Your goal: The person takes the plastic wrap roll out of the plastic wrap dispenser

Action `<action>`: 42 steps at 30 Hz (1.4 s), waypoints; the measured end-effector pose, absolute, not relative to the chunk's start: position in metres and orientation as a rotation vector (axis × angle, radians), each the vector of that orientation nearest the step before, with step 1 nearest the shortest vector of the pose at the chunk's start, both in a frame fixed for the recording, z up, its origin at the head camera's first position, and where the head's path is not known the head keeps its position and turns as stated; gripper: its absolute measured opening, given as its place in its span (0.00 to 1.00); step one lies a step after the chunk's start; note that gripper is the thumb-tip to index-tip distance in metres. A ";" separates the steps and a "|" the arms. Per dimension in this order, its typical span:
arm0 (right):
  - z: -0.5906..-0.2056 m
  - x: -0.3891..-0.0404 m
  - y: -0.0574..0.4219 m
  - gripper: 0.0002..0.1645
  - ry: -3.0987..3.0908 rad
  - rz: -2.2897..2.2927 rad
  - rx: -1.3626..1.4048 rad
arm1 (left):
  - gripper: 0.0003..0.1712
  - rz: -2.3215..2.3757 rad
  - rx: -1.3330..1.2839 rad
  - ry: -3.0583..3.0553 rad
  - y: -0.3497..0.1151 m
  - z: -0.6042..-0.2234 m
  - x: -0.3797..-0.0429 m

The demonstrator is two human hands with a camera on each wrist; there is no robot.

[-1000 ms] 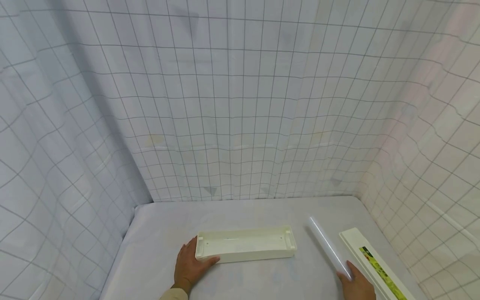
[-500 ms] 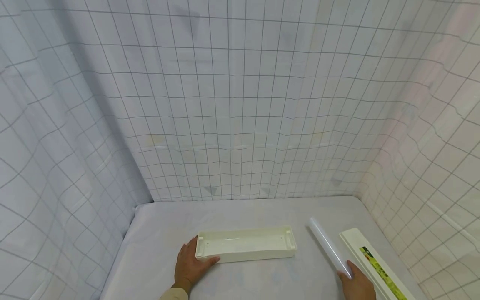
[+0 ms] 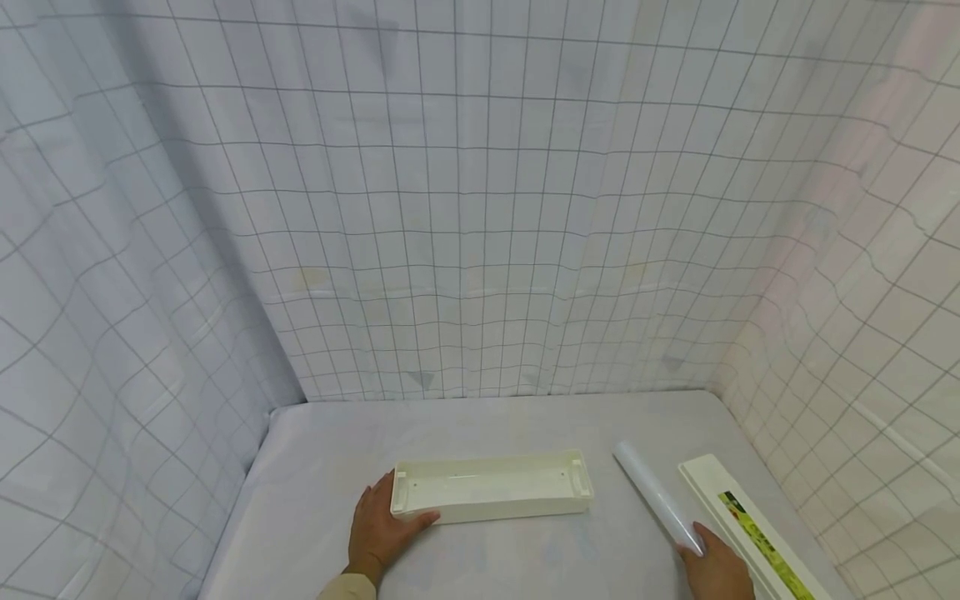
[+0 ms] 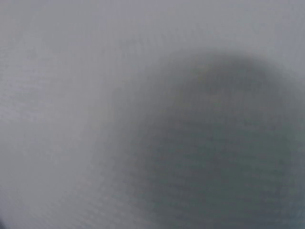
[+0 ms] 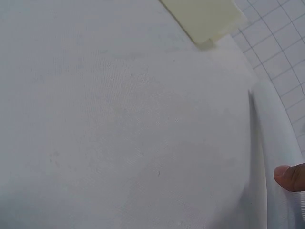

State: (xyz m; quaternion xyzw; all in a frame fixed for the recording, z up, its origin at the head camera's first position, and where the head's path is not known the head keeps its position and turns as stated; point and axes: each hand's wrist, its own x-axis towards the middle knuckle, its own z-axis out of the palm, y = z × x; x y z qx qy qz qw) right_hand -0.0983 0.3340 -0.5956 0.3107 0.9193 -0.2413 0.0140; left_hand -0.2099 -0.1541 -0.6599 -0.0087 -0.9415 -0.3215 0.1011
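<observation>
A long, open cream plastic box (image 3: 491,510) lies crosswise on the white-covered table, its hollow side up. My left hand (image 3: 381,523) grips its left end, thumb along the front wall and fingers at the end wall. To the right, my right hand (image 3: 716,571) holds the near end of a whitish, glossy roll of plastic wrap (image 3: 656,492), which points away and to the left. In the right wrist view, the thumb (image 5: 291,177) presses on the roll (image 5: 274,124), and a corner of the box (image 5: 205,19) shows at the top. The left wrist view is only a grey blur.
A long cream lid (image 3: 705,477) with a yellow-green label (image 3: 765,546) lies slanted right of the roll, close to the right hand. White grid-patterned cloth (image 3: 480,250) walls the table (image 3: 315,450) at the back and on both sides.
The far end of the roll has dipped slightly toward me and to the left. My right hand has barely shifted; the left hand and the box are still.
</observation>
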 end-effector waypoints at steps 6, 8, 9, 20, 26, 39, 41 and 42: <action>-0.599 -0.098 0.337 0.37 2.855 -0.736 0.917 | 0.64 -0.919 -0.033 -2.736 -0.154 -0.663 -0.208; -0.602 -0.098 0.338 0.36 2.855 -0.730 0.915 | 0.64 -0.917 -0.036 -2.735 -0.154 -0.663 -0.209; -0.603 -0.099 0.337 0.36 2.848 -0.735 0.924 | 0.64 -0.922 -0.036 -2.734 -0.155 -0.663 -0.208; -0.609 -0.102 0.327 0.38 2.823 -0.813 1.041 | 0.63 -0.925 -0.051 -2.701 -0.161 -0.663 -0.206; -0.605 -0.111 0.315 0.39 2.835 -0.805 1.054 | 0.64 -0.954 -0.029 -2.719 -0.168 -0.658 -0.205; -0.599 -0.132 0.293 0.37 3.158 -0.640 0.607 | 0.73 -1.072 -0.100 -2.898 -0.193 -0.644 -0.214; -0.596 -0.138 0.296 0.36 3.188 -0.609 0.529 | 0.73 -1.034 -0.134 -2.952 -0.202 -0.643 -0.214; -0.595 -0.141 0.298 0.36 3.205 -0.592 0.480 | 0.73 -0.998 -0.151 -2.973 -0.208 -0.642 -0.213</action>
